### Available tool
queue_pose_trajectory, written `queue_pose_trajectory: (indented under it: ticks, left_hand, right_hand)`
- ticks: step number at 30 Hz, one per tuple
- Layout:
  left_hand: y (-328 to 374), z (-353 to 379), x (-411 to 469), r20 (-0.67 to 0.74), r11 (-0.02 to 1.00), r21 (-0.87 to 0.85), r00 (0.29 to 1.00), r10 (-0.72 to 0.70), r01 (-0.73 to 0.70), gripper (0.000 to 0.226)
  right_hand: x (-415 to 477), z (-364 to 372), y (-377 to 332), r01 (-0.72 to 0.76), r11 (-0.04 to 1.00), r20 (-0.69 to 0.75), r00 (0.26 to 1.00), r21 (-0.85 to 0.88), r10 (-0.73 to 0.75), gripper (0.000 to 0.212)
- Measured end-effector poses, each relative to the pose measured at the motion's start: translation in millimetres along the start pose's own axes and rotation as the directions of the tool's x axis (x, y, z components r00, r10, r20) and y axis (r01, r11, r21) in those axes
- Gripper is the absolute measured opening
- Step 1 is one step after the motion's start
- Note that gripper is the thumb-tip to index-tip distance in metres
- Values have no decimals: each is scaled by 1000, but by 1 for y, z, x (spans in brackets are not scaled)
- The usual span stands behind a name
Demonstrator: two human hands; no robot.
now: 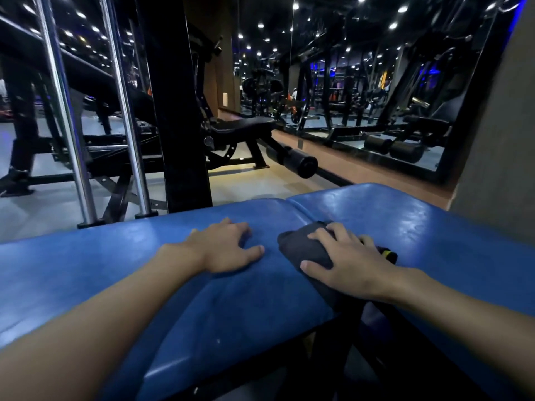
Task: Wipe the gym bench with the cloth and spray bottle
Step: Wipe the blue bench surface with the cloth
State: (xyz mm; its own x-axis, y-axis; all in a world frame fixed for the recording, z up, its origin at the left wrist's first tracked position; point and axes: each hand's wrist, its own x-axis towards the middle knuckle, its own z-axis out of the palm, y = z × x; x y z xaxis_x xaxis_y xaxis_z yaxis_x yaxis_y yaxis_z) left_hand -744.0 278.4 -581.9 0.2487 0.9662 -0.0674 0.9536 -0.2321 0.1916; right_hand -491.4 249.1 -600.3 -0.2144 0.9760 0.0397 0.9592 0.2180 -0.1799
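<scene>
A blue padded gym bench (pixel 115 261) fills the lower half of the view, split by a seam into a left pad and a right pad. My left hand (pixel 228 246) rests flat on the left pad beside the seam, fingers spread, holding nothing. A dark grey cloth (pixel 304 250) lies across the seam. My right hand (pixel 344 261) presses down on the cloth, fingers over its top. A small black and yellow piece (pixel 388 254) shows at the cloth's right end. No spray bottle is in view.
A black steel upright (pixel 176 111) and two chrome guide rods (pixel 66 111) stand just beyond the bench. A black adjustable bench (pixel 246 125) with foam rollers (pixel 298 163) sits further back. A wall mirror (pixel 390 96) runs along the right. A grey wall (pixel 500 140) is at far right.
</scene>
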Motion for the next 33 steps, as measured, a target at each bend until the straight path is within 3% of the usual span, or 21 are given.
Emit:
queue_pose_trajectory:
  ticks: [3,9,13,22,29,33]
  left_hand:
    - [-10,1,12,16,998,46,999,-45,44,58]
    - [-12,-8,23,92,996,82,995,-48,40,84]
    - [-15,-11,21,100,995,98,995,-23,13,69]
    - [-14,-4,19,91,991,133,995,-31,19,67]
    - [-21,-1,1,-1,997,-72,1000,-25,24,66]
    - [-23,-1,-14,-2,999,-4,999,-41,41,79]
  right_hand:
    - [10,3,0,32,998,-14,999,50,-32,59]
    - [40,6,0,66,994,-73,996,84,-60,55]
    - [90,6,-7,49,992,-22,999,113,-47,57]
    - [209,5,-31,10,986,77,997,169,-23,66]
    - [173,5,-24,3,988,109,994,153,-20,69]
    - [119,7,-15,19,995,89,996,99,-28,67]
